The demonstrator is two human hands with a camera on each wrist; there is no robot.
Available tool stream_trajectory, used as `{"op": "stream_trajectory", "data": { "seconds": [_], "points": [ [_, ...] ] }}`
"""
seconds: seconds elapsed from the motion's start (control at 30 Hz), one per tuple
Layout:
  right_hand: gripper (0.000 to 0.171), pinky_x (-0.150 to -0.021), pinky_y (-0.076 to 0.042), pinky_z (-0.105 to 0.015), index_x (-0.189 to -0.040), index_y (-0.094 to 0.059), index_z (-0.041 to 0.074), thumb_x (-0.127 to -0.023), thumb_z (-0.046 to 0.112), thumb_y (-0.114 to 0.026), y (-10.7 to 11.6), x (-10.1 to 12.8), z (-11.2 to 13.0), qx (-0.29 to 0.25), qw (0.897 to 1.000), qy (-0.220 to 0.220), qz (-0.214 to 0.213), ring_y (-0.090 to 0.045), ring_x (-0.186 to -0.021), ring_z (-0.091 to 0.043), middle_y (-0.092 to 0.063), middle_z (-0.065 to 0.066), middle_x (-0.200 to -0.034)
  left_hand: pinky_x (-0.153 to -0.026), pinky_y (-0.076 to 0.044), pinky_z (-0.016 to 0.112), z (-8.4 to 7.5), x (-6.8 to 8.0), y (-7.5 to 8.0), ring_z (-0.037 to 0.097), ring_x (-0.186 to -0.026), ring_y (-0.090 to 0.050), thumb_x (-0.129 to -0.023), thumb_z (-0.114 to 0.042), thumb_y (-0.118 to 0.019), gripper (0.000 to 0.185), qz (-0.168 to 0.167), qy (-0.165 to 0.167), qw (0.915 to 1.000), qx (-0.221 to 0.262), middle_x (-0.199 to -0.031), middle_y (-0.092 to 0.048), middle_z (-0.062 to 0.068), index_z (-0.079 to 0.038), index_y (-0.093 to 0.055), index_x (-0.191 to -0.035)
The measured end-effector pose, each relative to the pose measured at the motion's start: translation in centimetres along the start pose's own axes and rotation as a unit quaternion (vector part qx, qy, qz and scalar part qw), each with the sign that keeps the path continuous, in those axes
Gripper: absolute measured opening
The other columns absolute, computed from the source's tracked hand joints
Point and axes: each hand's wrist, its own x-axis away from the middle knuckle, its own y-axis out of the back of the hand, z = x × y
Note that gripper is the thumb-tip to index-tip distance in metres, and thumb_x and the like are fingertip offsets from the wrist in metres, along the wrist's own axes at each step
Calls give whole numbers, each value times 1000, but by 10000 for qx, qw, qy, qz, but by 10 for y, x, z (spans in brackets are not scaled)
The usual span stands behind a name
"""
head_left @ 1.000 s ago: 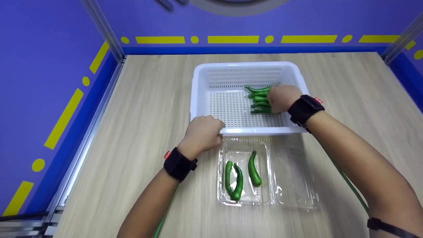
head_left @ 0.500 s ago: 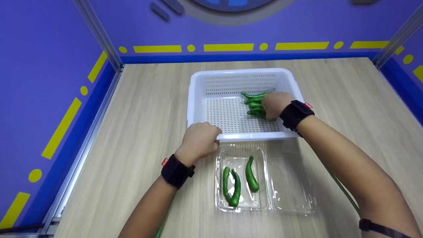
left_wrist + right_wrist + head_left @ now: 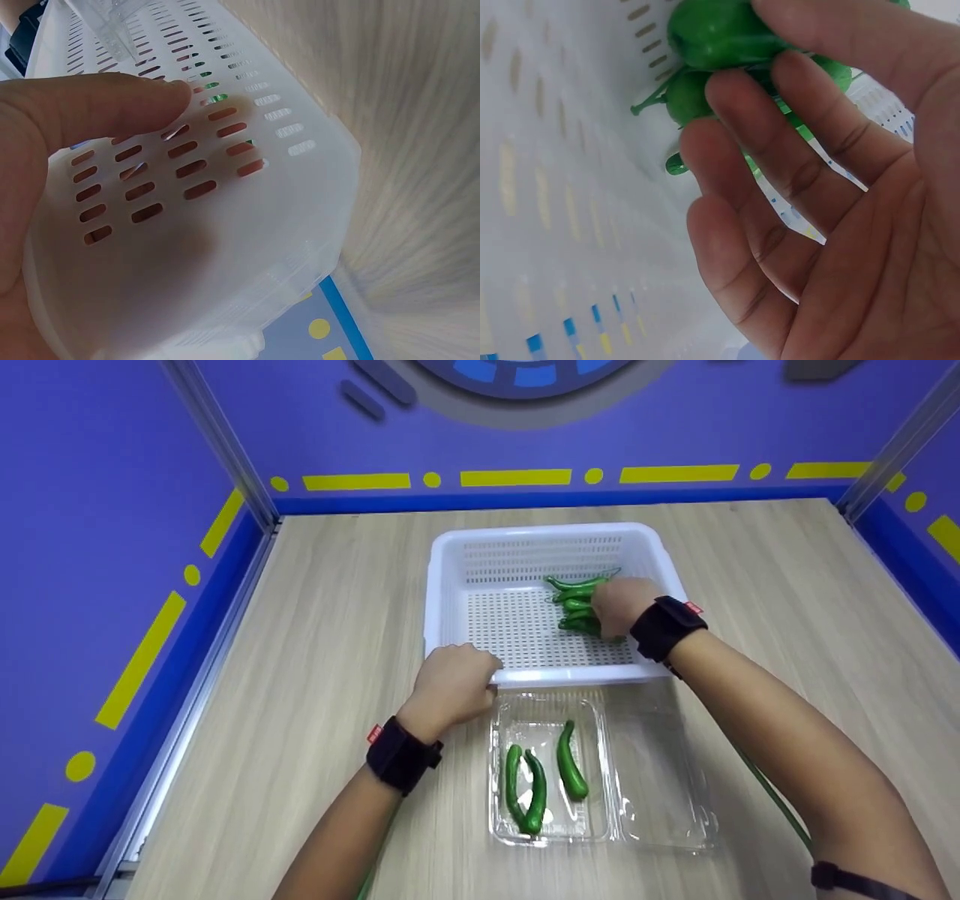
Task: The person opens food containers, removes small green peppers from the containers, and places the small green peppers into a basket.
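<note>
A white perforated basket (image 3: 465, 534) stands on the table, with several green chili peppers (image 3: 574, 605) lying side by side in its right part. My left hand (image 3: 454, 684) grips the basket's near left corner; in the left wrist view the thumb (image 3: 139, 106) presses the outer wall and fingers show through the slots. Inside the basket, my right hand (image 3: 624, 604) bends over the peppers. The right wrist view has its thumb and forefinger pinching a green chili pepper (image 3: 716, 34), the other fingers loosely curled. In the head view that hand hides the peppers' right ends.
In front of the basket lies a clear plastic clamshell box (image 3: 551, 840), its lid (image 3: 660, 780) folded out to the right. It holds a few green peppers (image 3: 571, 769). Blue panels (image 3: 360, 435) wall the wooden table (image 3: 337, 607) at the back and sides.
The head view has tilted, so everything sits lower in it. My right hand has shifted slightly among the peppers, nudging the nearest ones. My left hand keeps its grip on the basket.
</note>
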Motion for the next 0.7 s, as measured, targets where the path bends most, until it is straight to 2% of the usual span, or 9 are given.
{"op": "stream_trajectory", "data": {
  "seconds": [0.2, 0.7],
  "points": [
    [28, -53, -35, -36, -62, -42, 15, -72, 4, -65, 0, 0, -5, 74, 9999, -48, -52, -42, -60, -22, -42, -2, -64, -50, -43, 33, 0, 0, 0, 14, -56, -44, -79, -11, -66, 36, -23, -44, 10000, -41, -58, -37, -7, -21, -37, -61],
    [24, -52, -34, -37, -63, -43, 15, -72, 4, -62, -1, 0, -5, 89, 9999, -41, -118, -40, -60, -21, -40, -2, -65, -52, -47, 35, 1, 0, -2, 14, -57, -44, -79, -10, -66, 34, -123, -92, 9998, -98, -59, -40, -7, -21, -39, -61]
  ]
}}
